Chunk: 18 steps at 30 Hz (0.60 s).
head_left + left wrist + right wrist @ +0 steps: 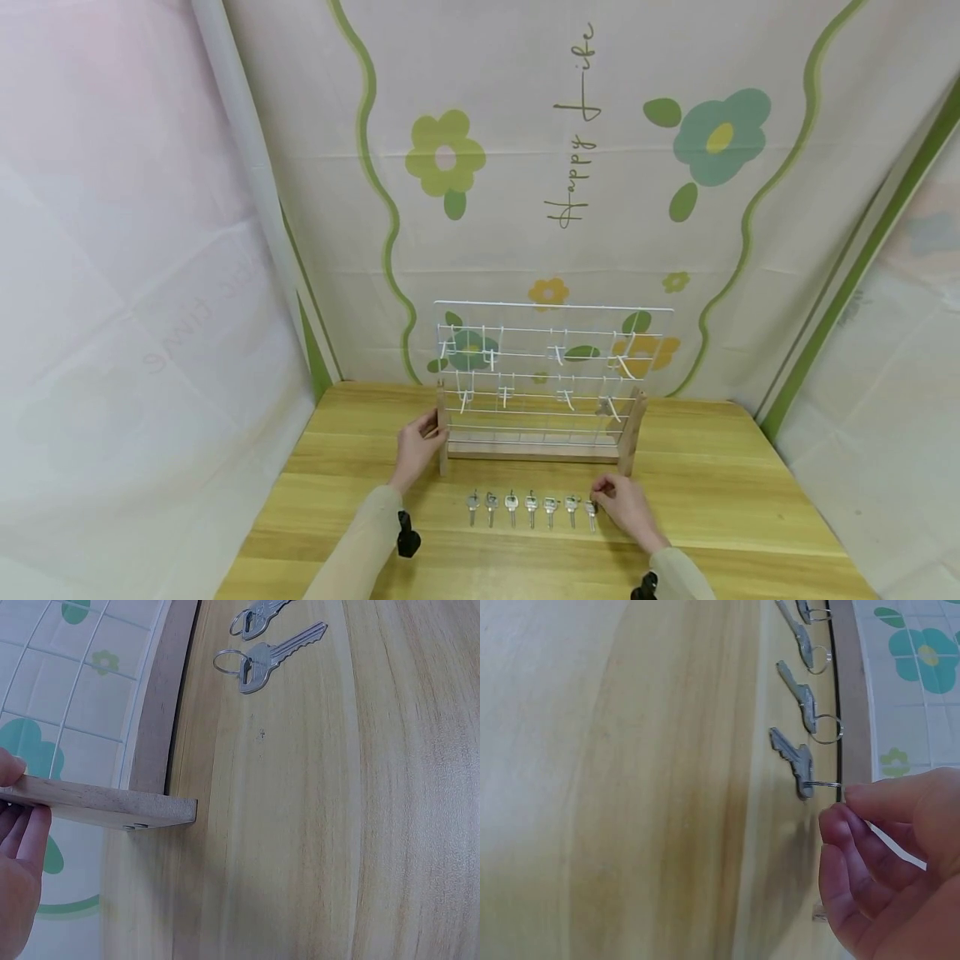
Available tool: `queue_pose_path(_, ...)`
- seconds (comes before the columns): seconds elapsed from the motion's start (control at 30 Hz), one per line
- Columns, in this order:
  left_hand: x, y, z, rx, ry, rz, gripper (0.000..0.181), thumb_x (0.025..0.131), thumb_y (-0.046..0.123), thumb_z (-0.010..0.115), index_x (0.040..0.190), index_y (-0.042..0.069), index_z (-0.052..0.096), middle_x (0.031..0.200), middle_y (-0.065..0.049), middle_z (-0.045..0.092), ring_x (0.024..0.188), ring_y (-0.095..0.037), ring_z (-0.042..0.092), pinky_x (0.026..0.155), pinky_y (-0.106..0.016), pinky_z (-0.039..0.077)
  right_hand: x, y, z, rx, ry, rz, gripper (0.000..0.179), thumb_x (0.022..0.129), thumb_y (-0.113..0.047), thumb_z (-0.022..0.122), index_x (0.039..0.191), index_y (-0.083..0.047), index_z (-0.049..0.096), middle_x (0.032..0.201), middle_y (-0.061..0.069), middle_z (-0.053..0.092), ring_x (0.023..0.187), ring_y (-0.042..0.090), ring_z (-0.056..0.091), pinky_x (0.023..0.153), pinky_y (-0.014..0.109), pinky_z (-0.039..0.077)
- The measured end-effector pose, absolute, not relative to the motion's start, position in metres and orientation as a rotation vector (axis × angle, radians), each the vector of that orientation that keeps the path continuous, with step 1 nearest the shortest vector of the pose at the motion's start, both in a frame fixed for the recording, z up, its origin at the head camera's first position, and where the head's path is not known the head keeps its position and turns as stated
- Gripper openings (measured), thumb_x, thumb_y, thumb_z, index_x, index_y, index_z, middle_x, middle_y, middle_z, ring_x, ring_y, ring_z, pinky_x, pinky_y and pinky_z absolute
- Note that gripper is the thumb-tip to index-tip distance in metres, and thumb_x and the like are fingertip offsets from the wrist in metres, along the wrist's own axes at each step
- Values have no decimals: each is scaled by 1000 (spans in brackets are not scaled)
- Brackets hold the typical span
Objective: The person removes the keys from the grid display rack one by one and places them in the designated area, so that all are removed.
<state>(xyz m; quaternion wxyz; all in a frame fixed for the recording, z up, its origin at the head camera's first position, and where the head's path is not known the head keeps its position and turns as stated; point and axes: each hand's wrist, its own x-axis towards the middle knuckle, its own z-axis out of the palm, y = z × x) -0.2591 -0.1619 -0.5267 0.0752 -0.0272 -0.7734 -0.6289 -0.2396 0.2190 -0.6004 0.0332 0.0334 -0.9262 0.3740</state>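
A white wire grid rack [555, 307] with several hooks stands in a wooden base in the head view. My left hand [417, 448] grips its left wooden post [105, 796], thumb on one side and fingers on the other. In front of the base lies a row of silver keys [512, 503], each with a small ring. At the right end of that row, my right hand [624, 502] pinches the ring [825, 784] of the last key [799, 761] between thumb and index finger. This key tilts in the right wrist view, its blade pointing away from the hand.
The wooden table [360, 400] ends at a fabric backdrop [495, 233] with printed flowers, close behind the rack. More fabric hangs along the left and right sides. The rack's right post [632, 433] rises just beyond my right hand.
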Motion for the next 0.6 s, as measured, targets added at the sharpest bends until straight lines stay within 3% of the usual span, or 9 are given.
queue_pose_path(0.4, -280, -165, -560, -39, -2279, -1894, 50, 91, -5, 65, 138, -12, 50, 137, -36, 53, 126, -48, 55, 98, -41, 58, -242, 225, -561, 98, -2745, 1231, 9, 90, 0, 67, 99, 2, 68, 94, 12, 72, 76, 11, 65, 63, 15, 54)
queue_pose_path(0.6, -283, -166, -566, -19, -2265, -1898, 50, 89, -4, 67, 137, -9, 53, 136, -32, 56, 125, -44, 58, 96, -36, 60, -247, 229, -533, 143, -2616, 1258, 11, 92, 0, 65, 102, 4, 66, 99, 20, 72, 73, 13, 67, 57, 16, 54)
